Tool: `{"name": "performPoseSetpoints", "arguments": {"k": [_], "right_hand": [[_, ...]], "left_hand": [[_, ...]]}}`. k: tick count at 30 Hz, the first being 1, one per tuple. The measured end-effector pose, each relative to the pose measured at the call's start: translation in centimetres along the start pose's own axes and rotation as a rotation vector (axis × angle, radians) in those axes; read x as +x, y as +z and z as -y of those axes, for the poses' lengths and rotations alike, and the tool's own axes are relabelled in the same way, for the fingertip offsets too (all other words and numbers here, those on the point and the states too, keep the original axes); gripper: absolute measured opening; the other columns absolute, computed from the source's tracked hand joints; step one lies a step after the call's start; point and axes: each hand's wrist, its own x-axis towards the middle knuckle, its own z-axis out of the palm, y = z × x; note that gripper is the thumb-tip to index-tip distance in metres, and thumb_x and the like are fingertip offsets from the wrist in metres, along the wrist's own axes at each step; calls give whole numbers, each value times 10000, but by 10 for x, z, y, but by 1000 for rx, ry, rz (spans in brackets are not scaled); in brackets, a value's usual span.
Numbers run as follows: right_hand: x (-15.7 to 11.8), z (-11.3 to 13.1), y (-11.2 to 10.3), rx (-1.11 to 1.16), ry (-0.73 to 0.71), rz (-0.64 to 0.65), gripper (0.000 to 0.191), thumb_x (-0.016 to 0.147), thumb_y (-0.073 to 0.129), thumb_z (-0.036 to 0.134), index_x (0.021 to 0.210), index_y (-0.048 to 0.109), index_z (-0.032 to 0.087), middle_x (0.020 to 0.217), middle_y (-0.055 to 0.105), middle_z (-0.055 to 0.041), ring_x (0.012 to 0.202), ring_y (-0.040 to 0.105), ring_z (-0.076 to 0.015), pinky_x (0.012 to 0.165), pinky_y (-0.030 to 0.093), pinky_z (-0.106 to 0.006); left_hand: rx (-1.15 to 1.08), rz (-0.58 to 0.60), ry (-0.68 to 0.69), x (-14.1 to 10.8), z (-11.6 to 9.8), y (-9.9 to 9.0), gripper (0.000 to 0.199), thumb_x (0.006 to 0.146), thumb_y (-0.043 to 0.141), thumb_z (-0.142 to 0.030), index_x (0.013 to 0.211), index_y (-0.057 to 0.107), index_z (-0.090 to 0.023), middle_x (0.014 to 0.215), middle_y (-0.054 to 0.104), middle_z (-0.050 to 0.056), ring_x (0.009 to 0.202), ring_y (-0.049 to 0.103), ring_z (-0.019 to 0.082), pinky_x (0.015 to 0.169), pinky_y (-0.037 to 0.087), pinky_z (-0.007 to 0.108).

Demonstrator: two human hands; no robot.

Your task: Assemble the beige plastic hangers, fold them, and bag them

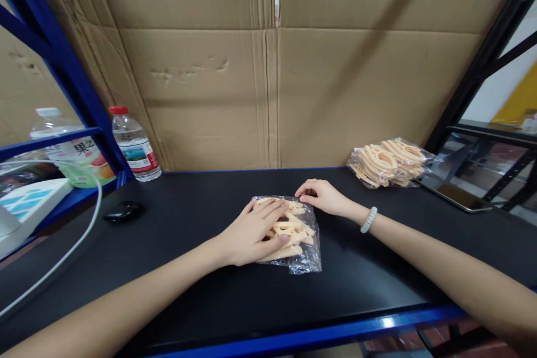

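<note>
A clear plastic bag of pale, peach-coloured cut-out pieces (291,229) lies flat on the black tabletop (218,302). Across the bag's left part rests my left hand (251,235), palm down with its fingers spread. My right hand (322,196) is at the bag's upper right corner, thumb and fingers curled close to the plastic edge; whether they pinch it is hard to make out. A pale beaded bracelet is on the right wrist.
More bagged peach pieces (388,162) lie at the back right, beside a dark flat device (457,196). A red-capped bottle (136,148), black mouse (123,211) and white cable (79,246) are on the left. Cardboard (210,95) stands behind.
</note>
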Motion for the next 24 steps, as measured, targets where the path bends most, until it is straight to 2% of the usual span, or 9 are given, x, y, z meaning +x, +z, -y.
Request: {"name": "performPoseSetpoints", "arguments": {"k": [12,17,24], "right_hand": [[4,-1,1,26,81,14,137,748,622,104,761,736,180,731,706,-37,663,636,-172,650,479,-278],[4,0,0,37,95,14,194,755,600,87,836,744,188,756,717,-33,681,643,-176,663,484,-282],[7,-4,5,54,80,-60,279,806,529,65,859,754,223,914,716,-45,864,635,-210,845,462,-345]], "left_hand": [[19,-25,-13,2,1,4,650,938,337,-588,1482,292,-235,1530,347,98,1414,273,321,1132,159,591],[20,-26,-17,2,0,4,645,938,338,-589,1484,289,-247,1529,350,97,1407,288,325,1133,149,587],[12,-41,-11,3,-1,4,619,935,352,-582,1472,312,-275,1525,362,81,1409,283,319,1129,169,582]]}}
